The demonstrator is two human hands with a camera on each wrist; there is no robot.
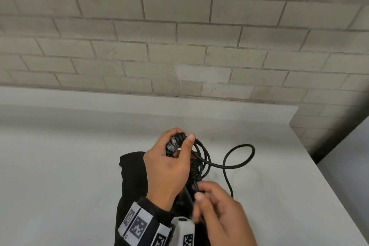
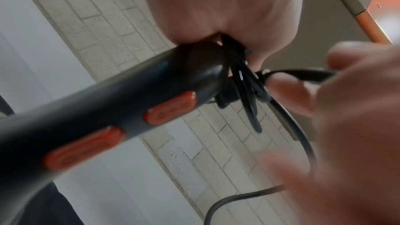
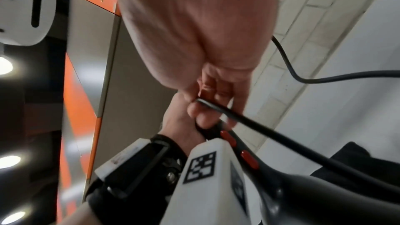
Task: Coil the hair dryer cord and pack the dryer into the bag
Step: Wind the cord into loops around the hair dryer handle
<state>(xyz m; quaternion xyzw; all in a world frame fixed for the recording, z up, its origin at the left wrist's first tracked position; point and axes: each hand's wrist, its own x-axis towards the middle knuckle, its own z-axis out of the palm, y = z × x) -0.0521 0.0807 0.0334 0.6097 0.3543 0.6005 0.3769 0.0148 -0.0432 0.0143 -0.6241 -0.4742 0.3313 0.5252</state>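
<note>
My left hand (image 1: pixel 167 168) grips the end of the black hair dryer (image 2: pixel 103 112), whose handle has orange buttons, together with several coiled loops of its black cord (image 1: pixel 253 153). Just below, my right hand (image 1: pixel 217 207) pinches a strand of the cord between thumb and fingers (image 3: pixel 201 109). The remaining cord trails in a loose loop on the table to the right. A black bag (image 1: pixel 129 181) lies on the table under my left hand. The dryer body (image 3: pixel 281 186) is mostly hidden in the head view.
A white table (image 1: pixel 60 166) stands against a grey brick wall (image 1: pixel 179 36). Its right edge runs diagonally at the right, beside another pale surface (image 1: pixel 351 166). Orange and grey panels (image 3: pixel 90 74) show behind my hands in the right wrist view.
</note>
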